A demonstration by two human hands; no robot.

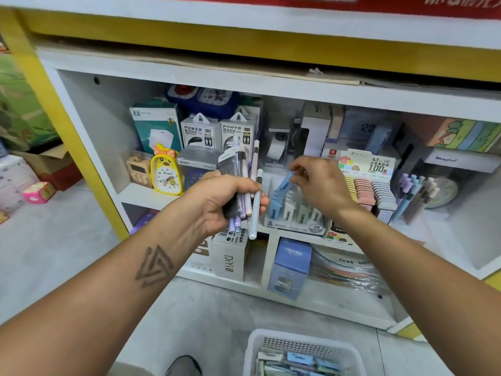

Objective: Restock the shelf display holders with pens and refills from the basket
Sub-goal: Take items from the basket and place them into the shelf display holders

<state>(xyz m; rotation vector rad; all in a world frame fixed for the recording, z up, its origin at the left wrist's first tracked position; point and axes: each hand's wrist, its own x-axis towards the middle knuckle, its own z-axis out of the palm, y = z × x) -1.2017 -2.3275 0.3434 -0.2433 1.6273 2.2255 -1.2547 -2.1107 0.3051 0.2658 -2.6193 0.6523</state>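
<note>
My left hand (221, 203) grips a bundle of pens and refill packs (245, 185), pastel pens sticking up and down from the fist, in front of the middle shelf. My right hand (318, 183) pinches a blue refill pack (284, 183) at the top of a tiered display holder (295, 213) filled with blue and pale packs. A white basket (303, 354) with several more packs sits on the floor at the bottom edge. A second holder (371, 185) of yellow, pink and grey lead cases stands to the right.
The white shelf (151, 195) holds a yellow duck clock (166, 172), power bank boxes (217, 130) and a tape dispenser. Pastel pens (417, 191) stand at the right. Boxes fill the lower shelf. A shoe tip (184, 366) shows on the grey floor.
</note>
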